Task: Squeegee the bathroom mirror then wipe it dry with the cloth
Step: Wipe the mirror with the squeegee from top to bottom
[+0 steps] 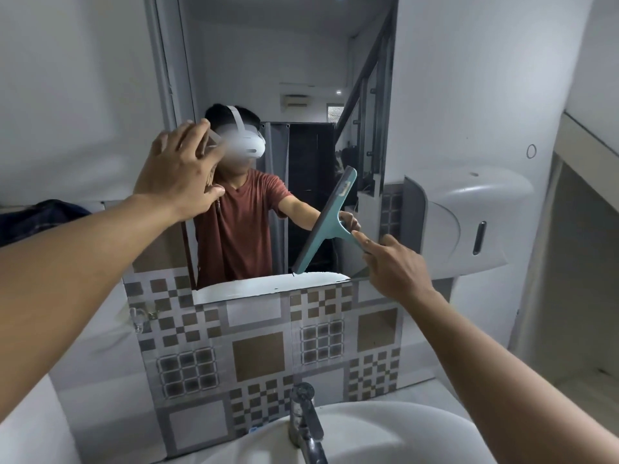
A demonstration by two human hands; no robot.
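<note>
Gripping teal squeegee [326,219] against mirror [301,78], right hand [395,262], label seemingly illegible

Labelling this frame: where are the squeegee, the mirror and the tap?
squeegee [326,216], head view, middle of the teal blade
mirror [268,55], head view, upper glass
tap [303,416], head view, chrome body

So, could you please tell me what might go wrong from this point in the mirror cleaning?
1. The right hand has only a fingertip grip on the teal plastic squeegee, whose blade stands tilted against the wall mirror; it might slip and fall into the white ceramic basin beside the chrome tap.
2. The left hand is spread at the glass and could leave smudges.
3. The tilted blade may leave streaks.
</note>
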